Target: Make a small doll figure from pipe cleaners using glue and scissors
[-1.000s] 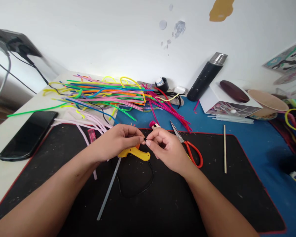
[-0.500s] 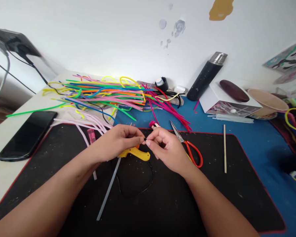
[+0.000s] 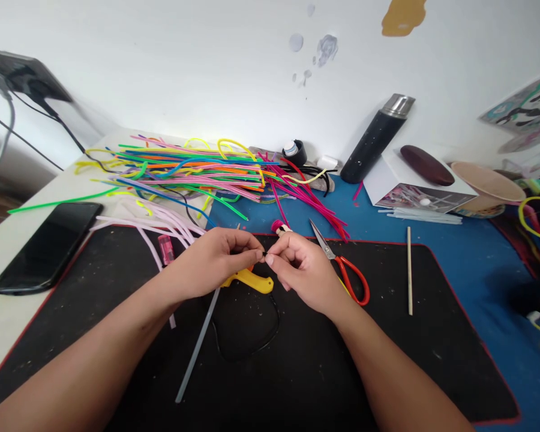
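Note:
My left hand (image 3: pixel 222 258) and my right hand (image 3: pixel 299 264) meet above the black mat, thumbs and fingers pinched together. Between their fingertips is a tiny black piece (image 3: pixel 264 254), too small to identify. Below the left hand lies a yellow glue gun (image 3: pixel 252 280), partly covered by that hand, with a long translucent glue stick (image 3: pixel 197 348) reaching toward me. Scissors (image 3: pixel 353 279) with orange-red handles lie just right of my right hand. Behind the right hand a small item with a pink top (image 3: pixel 278 225) is half hidden.
Many colourful pipe cleaners (image 3: pixel 193 168) are heaped at the back. A phone (image 3: pixel 49 246) lies left, a wooden stick (image 3: pixel 410 270) right. A black flask (image 3: pixel 375 141) leans beside a white box (image 3: pixel 387 180). The glue gun's black cord (image 3: pixel 247 357) loops across the mat (image 3: pixel 297 372).
Almost nothing differs. Both hands keep the same pinch on the tiny black piece, and the view has shifted very slightly.

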`<act>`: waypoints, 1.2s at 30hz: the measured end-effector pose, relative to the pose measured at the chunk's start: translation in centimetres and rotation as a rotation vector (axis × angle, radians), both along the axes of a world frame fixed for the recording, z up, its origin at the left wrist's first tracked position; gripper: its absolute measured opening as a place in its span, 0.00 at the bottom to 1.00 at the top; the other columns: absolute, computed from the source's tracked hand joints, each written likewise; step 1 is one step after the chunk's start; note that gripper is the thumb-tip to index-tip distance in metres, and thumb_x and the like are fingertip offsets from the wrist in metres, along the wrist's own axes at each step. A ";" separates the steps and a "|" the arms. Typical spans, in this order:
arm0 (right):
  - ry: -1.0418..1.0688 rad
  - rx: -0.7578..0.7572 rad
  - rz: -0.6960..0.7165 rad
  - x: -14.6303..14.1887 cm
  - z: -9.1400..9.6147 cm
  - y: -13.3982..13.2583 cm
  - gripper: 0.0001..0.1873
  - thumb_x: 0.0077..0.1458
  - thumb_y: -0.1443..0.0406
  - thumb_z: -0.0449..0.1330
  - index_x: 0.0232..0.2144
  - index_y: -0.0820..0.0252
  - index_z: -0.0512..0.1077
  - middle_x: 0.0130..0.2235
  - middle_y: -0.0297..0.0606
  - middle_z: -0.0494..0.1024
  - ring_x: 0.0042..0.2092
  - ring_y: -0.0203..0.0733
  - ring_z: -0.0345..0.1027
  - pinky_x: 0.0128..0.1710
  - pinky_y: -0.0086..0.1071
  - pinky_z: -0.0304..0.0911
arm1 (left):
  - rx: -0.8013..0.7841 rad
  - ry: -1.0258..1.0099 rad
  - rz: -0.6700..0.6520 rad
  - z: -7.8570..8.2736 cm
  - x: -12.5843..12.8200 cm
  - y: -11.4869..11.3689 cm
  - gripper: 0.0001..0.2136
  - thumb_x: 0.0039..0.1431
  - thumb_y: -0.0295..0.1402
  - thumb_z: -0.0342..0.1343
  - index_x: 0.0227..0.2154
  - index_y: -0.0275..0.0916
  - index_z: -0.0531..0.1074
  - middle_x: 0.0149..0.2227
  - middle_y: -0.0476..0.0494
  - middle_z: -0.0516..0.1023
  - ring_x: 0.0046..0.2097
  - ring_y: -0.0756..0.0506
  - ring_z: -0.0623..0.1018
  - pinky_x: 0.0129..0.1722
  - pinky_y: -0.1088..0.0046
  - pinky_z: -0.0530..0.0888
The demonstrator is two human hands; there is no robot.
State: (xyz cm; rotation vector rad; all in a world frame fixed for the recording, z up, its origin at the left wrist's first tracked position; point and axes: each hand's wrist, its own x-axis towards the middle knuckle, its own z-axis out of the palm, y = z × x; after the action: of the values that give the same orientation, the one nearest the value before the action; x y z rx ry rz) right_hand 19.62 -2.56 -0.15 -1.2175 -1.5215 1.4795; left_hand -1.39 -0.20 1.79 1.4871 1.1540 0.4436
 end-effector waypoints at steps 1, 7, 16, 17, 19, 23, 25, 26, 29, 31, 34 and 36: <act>-0.003 -0.001 -0.002 0.0 0.0 0.0 0.07 0.62 0.62 0.62 0.32 0.55 0.69 0.20 0.22 0.67 0.20 0.32 0.59 0.25 0.30 0.57 | 0.008 0.004 -0.001 0.0 0.0 0.0 0.13 0.61 0.44 0.60 0.33 0.38 0.81 0.27 0.49 0.76 0.26 0.51 0.68 0.23 0.79 0.62; -0.001 -0.003 -0.014 -0.1 -0.3 -0.1 0.05 0.61 0.64 0.62 0.32 0.55 0.69 0.19 0.21 0.66 0.21 0.32 0.59 0.26 0.30 0.56 | 0.090 0.060 -0.007 0.1 0.3 -0.3 0.13 0.62 0.42 0.58 0.32 0.39 0.80 0.25 0.51 0.74 0.25 0.51 0.66 0.23 0.77 0.61; -0.060 -0.007 -0.063 -0.5 -0.3 -0.2 0.04 0.57 0.64 0.61 0.31 0.54 0.69 0.19 0.21 0.64 0.21 0.33 0.59 0.24 0.29 0.56 | 0.274 0.181 -0.027 0.2 0.8 -0.8 0.13 0.64 0.40 0.55 0.34 0.40 0.82 0.30 0.50 0.82 0.31 0.48 0.76 0.31 0.75 0.67; -0.074 0.004 -0.071 -0.6 -0.3 -0.2 0.04 0.57 0.64 0.61 0.31 0.54 0.69 0.20 0.21 0.64 0.21 0.33 0.59 0.24 0.29 0.55 | 0.290 0.201 -0.024 0.3 0.8 -0.9 0.13 0.64 0.39 0.55 0.34 0.41 0.83 0.30 0.50 0.83 0.30 0.48 0.77 0.31 0.75 0.67; -0.111 0.038 -0.094 -0.7 -0.5 -0.3 0.04 0.56 0.64 0.61 0.30 0.54 0.68 0.20 0.21 0.64 0.22 0.32 0.58 0.24 0.28 0.55 | 0.326 0.237 -0.024 0.3 0.9 -1.0 0.13 0.64 0.39 0.54 0.35 0.41 0.83 0.32 0.50 0.84 0.31 0.48 0.78 0.32 0.74 0.67; -0.198 0.154 -0.142 -0.9 -0.9 -0.4 0.04 0.54 0.66 0.60 0.29 0.54 0.66 0.20 0.21 0.62 0.22 0.32 0.56 0.24 0.28 0.53 | 0.406 0.305 -0.029 0.0 1.1 -1.3 0.12 0.65 0.37 0.54 0.37 0.43 0.84 0.34 0.51 0.86 0.32 0.47 0.80 0.33 0.73 0.67; -0.236 0.201 -0.159 -1.0 -1.1 -0.4 0.05 0.54 0.66 0.59 0.29 0.54 0.66 0.20 0.21 0.62 0.22 0.32 0.57 0.24 0.28 0.53 | 0.454 0.358 -0.033 -0.3 1.1 -1.4 0.12 0.65 0.36 0.54 0.38 0.44 0.84 0.34 0.51 0.87 0.33 0.46 0.81 0.34 0.72 0.68; -0.257 0.220 -0.167 -1.0 -1.2 -0.4 0.05 0.54 0.66 0.59 0.29 0.54 0.66 0.20 0.21 0.62 0.22 0.32 0.57 0.24 0.28 0.53 | 0.482 0.389 -0.040 -0.4 1.2 -1.5 0.12 0.66 0.36 0.54 0.39 0.44 0.84 0.35 0.50 0.87 0.34 0.45 0.82 0.35 0.71 0.68; -0.336 0.269 -0.197 -1.1 -1.4 -0.4 0.05 0.54 0.66 0.59 0.29 0.54 0.65 0.19 0.20 0.62 0.21 0.32 0.57 0.24 0.29 0.52 | 0.576 0.483 -0.072 -0.8 1.3 -1.8 0.13 0.67 0.35 0.53 0.42 0.44 0.84 0.36 0.47 0.87 0.35 0.43 0.84 0.35 0.70 0.68; -0.382 0.293 -0.214 -1.1 -1.6 -0.4 0.05 0.54 0.67 0.59 0.30 0.53 0.65 0.18 0.20 0.62 0.20 0.32 0.57 0.24 0.29 0.52 | 0.630 0.536 -0.086 -1.0 1.5 -2.0 0.13 0.68 0.34 0.52 0.42 0.43 0.84 0.36 0.46 0.87 0.35 0.41 0.84 0.34 0.68 0.68; -0.423 0.307 -0.233 -1.2 -1.9 -0.5 0.06 0.55 0.67 0.60 0.30 0.53 0.65 0.18 0.21 0.63 0.20 0.33 0.58 0.24 0.29 0.50 | 0.677 0.590 -0.096 -1.2 1.9 -2.2 0.13 0.68 0.32 0.52 0.41 0.42 0.83 0.36 0.43 0.87 0.35 0.40 0.84 0.33 0.68 0.68; -0.435 0.299 -0.234 -1.1 -2.0 -0.5 0.06 0.55 0.67 0.60 0.30 0.53 0.65 0.18 0.21 0.64 0.20 0.33 0.59 0.24 0.29 0.50 | 0.671 0.593 -0.094 -1.3 2.0 -2.2 0.13 0.68 0.32 0.52 0.41 0.42 0.83 0.36 0.43 0.87 0.34 0.40 0.84 0.32 0.68 0.68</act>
State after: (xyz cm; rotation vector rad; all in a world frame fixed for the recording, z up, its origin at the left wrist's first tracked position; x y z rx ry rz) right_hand 18.48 -3.07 -2.15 -1.5332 -1.7299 0.8327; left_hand 0.63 -2.43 0.49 2.3549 1.4602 0.3470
